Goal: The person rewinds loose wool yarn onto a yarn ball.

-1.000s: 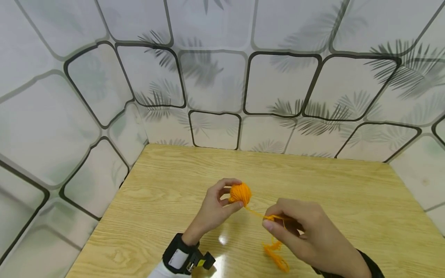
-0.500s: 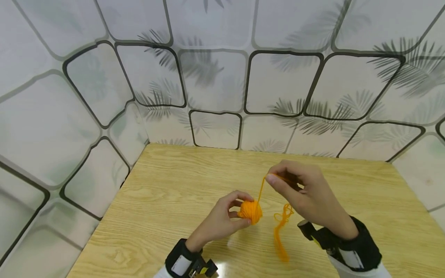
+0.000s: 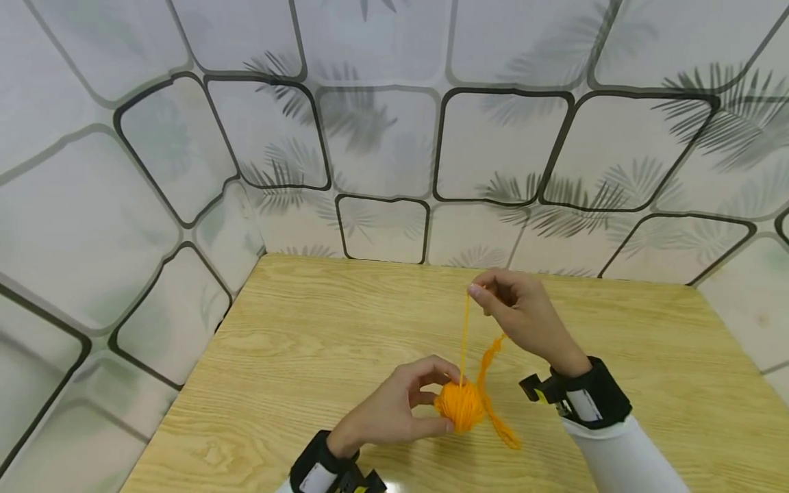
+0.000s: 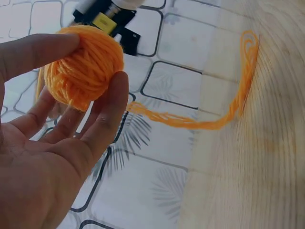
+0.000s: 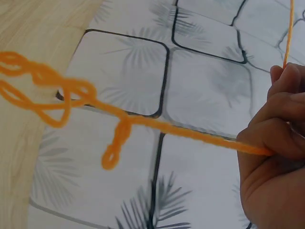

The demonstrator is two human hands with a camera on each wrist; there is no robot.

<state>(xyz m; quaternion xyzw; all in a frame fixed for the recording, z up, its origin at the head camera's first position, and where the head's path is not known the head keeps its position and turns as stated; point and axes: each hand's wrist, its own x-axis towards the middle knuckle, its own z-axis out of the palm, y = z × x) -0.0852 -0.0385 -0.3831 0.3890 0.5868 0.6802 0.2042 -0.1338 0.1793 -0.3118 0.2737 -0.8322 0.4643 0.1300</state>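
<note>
An orange ball of yarn (image 3: 461, 407) is held between the fingertips and thumb of my left hand (image 3: 401, 404), low over the table. The left wrist view shows the wound ball (image 4: 86, 64) gripped from both sides. My right hand (image 3: 524, 311) is up and to the right, pinching the yarn strand (image 3: 465, 335), which runs taut down to the ball. From the right hand's lower fingers a tangled, looped tail of yarn (image 3: 487, 383) hangs toward the table. In the right wrist view the tail (image 5: 200, 137) comes out of the curled fingers, with loops and a small twisted knot along it.
A light wood-grain table (image 3: 296, 329) lies under both hands. Behind and to the left stand walls covered with a stone-and-leaf pattern (image 3: 382, 144). Each wrist wears a black strap with a small camera (image 3: 542, 390).
My right hand has risen from beside the ball to well above it, drawing the strand upright. The left hand with the ball has moved right and nearer to me. The loose tail now hangs straighter.
</note>
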